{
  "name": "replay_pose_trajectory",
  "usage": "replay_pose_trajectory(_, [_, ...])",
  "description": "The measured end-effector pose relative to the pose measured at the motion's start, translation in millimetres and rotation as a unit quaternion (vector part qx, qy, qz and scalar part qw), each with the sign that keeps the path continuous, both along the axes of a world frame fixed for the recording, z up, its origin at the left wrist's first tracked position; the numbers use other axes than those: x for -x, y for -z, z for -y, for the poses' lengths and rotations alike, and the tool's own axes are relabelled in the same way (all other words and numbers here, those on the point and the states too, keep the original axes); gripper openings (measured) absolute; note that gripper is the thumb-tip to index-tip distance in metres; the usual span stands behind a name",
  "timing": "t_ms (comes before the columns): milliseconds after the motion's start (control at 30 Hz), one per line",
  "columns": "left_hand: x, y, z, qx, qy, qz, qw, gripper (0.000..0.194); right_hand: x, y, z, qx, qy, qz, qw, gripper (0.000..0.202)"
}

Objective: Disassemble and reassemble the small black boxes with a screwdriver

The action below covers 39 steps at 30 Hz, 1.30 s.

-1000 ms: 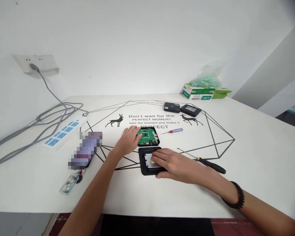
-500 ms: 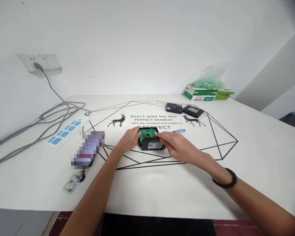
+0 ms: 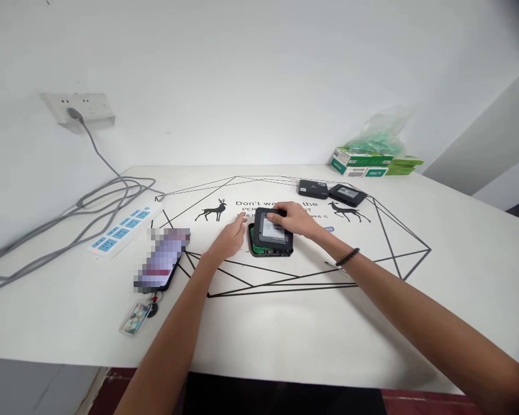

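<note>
A black case cover [image 3: 273, 229] with a pale label is tilted over an open black case [image 3: 271, 254], whose green circuit board [image 3: 258, 249] shows at the left and front. My right hand [image 3: 294, 219] grips the cover by its upper right edge, thumb on the label side. Just left of the case, my left hand [image 3: 230, 237] is held with its fingers apart and nothing in it. Behind my right wrist, a screwdriver [image 3: 329, 229] lies partly hidden on the table.
Two black boxes, one [image 3: 313, 188] beside the other [image 3: 347, 195], lie farther back. At the left are a power strip [image 3: 121, 233], looped grey cable [image 3: 99, 199] and a phone [image 3: 164, 259] with a key tag [image 3: 135, 318]. Green-white cartons [image 3: 361, 161] stand by the wall.
My right hand has lifted the cover from the case's front side and swung it up over the board. My left hand has come away from the case. The view has shifted slightly.
</note>
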<state>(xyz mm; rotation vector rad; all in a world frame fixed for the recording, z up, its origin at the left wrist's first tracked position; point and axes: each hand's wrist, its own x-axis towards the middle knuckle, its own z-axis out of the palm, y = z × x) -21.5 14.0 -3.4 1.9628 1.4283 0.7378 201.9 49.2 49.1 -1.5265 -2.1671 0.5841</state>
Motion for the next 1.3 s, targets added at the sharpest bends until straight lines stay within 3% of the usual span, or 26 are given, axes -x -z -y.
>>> replay_pose_trajectory(167, [2.3,-6.1,6.1,0.003,0.038,-0.008,0.999,0.07,8.3,2.4,-18.6,0.06,-0.056,0.032,0.996,0.028])
replay_pose_trajectory(433, [-0.4,-12.2,13.7,0.038,0.083,-0.074,0.993,0.116,-0.3,9.7,-16.1,0.079,-0.112,0.07,0.988,0.039])
replay_pose_trajectory(533, [0.0,-13.9,14.9,0.05,0.087,-0.086,0.991,0.12,-5.4,12.9,-14.8,0.06,-0.136,0.083,0.985,0.056])
replay_pose_trajectory(700, [1.8,-12.8,15.1,0.075,0.073,-0.09,0.99,0.125,-21.3,12.4,-9.0,0.049,-0.2,0.105,0.973,0.107])
replay_pose_trajectory(767, [2.1,-12.5,15.3,0.083,0.072,-0.088,0.99,0.126,-26.6,10.6,-6.0,0.053,-0.211,0.108,0.97,0.114])
replay_pose_trajectory(1100, [4.8,-11.0,12.9,0.09,0.071,-0.099,0.988,0.132,-19.4,-6.5,5.1,0.02,-0.27,0.144,0.952,0.076])
replay_pose_trajectory(1300, [5.9,-10.0,10.6,0.074,0.079,-0.099,0.989,0.137,-25.8,-1.9,3.7,-0.005,-0.26,0.123,0.958,0.082])
